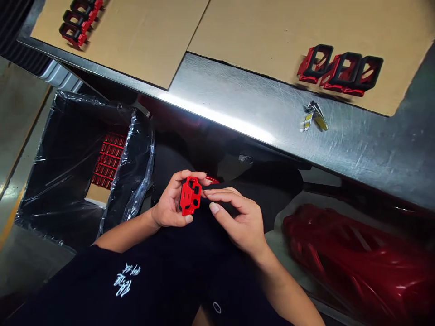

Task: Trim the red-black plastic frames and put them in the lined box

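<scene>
My left hand (171, 203) is closed round a small red plastic part (189, 195) with cut-out openings, held over my lap below the table edge. My right hand (238, 219) has its fingers curled, and its fingertips touch the right side of the same part. A black piece (231, 209) lies under my right fingers against my dark clothes; I cannot tell whether they hold it.
A steel table (258, 113) carries cardboard sheets (142, 40). Red-and-black assembled parts stand at the right (340, 70) and far left (79, 20). A small tool (314, 117) lies on the steel. A plastic-lined box (68, 167) holds red parts; a shiny red bag (356, 258) sits right.
</scene>
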The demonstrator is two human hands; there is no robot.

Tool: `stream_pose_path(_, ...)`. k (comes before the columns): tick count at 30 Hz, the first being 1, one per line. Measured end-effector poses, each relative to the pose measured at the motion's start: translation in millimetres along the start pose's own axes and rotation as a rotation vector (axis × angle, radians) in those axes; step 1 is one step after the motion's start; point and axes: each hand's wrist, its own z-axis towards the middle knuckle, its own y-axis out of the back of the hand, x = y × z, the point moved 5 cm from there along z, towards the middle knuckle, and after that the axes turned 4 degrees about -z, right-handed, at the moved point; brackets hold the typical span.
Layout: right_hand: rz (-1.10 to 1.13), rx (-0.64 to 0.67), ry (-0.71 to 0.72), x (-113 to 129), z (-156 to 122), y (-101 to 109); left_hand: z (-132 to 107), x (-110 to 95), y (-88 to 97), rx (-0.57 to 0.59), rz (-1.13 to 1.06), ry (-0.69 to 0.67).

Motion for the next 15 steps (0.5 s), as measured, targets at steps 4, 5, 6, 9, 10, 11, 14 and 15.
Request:
stream_pose_path(4, -0.019, 0.013, 0.021, 3, 0, 3, -2, 0, -3.9, 0.028, 0.029, -0.003)
stream_pose_path(5, -0.025, 0.018, 0.037, 4, -1, 3, -4, 0, -4.3, 0.029, 0.044, -0.013)
stream_pose_path(6, -0.030, 0.025, 0.055, 5, 0, 3, -5, 0, -4.4, 0.027, 0.060, -0.027)
stream_pose_path(9, -0.050, 0.042, 0.099, 7, 0, 0, -8, 1, -4.0, 0.019, 0.111, -0.073)
stream_pose_path(10, -0.060, 0.047, 0.109, 8, 0, -2, -8, 0, -3.6, 0.018, 0.124, -0.085)
stream_pose_path(11, -0.072, 0.050, 0.114, 9, -1, -3, -9, 0, -3.4, 0.018, 0.137, -0.094)
stream_pose_path(14, -0.110, 0.064, 0.123, 12, -3, -5, -8, -2, -3.1, 0.034, 0.181, -0.103)
stream_pose_path(15, -0.133, 0.061, 0.123, 12, -2, -2, -8, -3, -2.9, 0.040, 0.200, -0.096)
